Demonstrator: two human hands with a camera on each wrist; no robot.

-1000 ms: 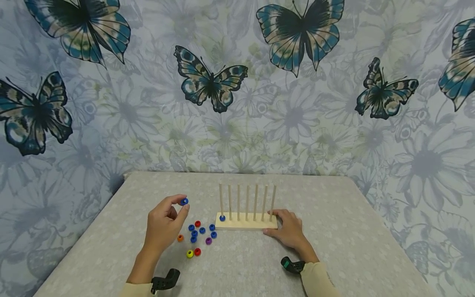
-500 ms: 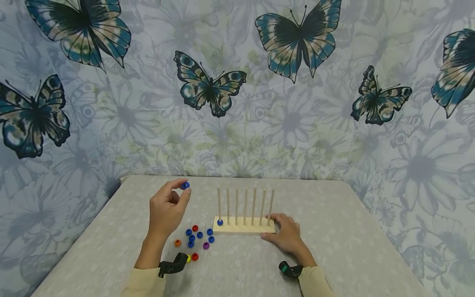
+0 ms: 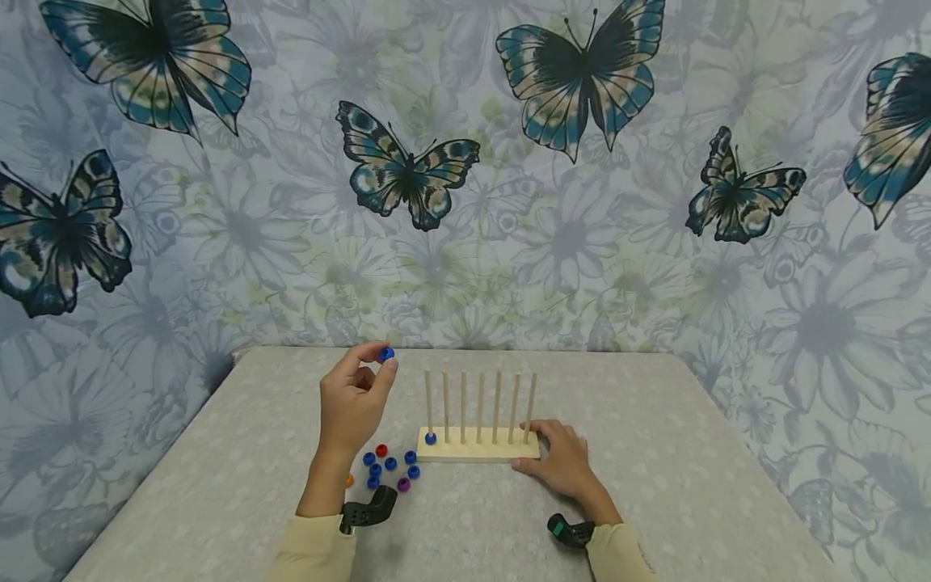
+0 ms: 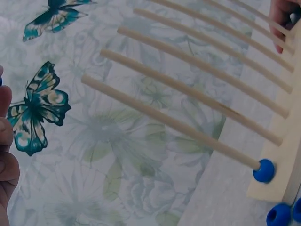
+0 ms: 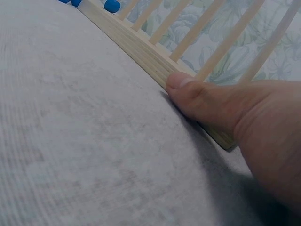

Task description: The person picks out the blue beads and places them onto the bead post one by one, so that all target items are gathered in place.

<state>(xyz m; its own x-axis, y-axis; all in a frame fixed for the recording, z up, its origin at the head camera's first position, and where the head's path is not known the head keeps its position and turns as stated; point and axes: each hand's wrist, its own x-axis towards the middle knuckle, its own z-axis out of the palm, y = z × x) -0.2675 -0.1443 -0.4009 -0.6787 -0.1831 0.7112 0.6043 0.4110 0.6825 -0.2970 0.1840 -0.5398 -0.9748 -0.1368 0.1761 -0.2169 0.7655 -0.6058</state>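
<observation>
Between thumb and forefinger my left hand (image 3: 354, 404) pinches a blue bead (image 3: 387, 353), raised left of the pegs and about level with their tops. A pale wooden peg board (image 3: 476, 443) with a row of several upright pegs stands on the table. Its leftmost peg (image 4: 169, 122) carries one blue bead (image 4: 264, 170) at the bottom; the other pegs are bare. My right hand (image 3: 560, 459) grips the board's right end, the thumb (image 5: 188, 89) pressed along the front edge and the fingers behind.
Loose beads lie left of the board: several blue ones (image 3: 390, 463), a red one (image 3: 381, 449), a purple one (image 3: 403, 484) and an orange one (image 3: 350, 480) partly behind the left wrist. A pale cloth covers the table (image 3: 684, 453), which meets a butterfly-patterned wall (image 3: 582, 267).
My left hand has risen with the blue bead and moved right, closer to the leftmost peg. Its forearm now covers the yellow bead and the nearer red one. The right hand keeps its grip.
</observation>
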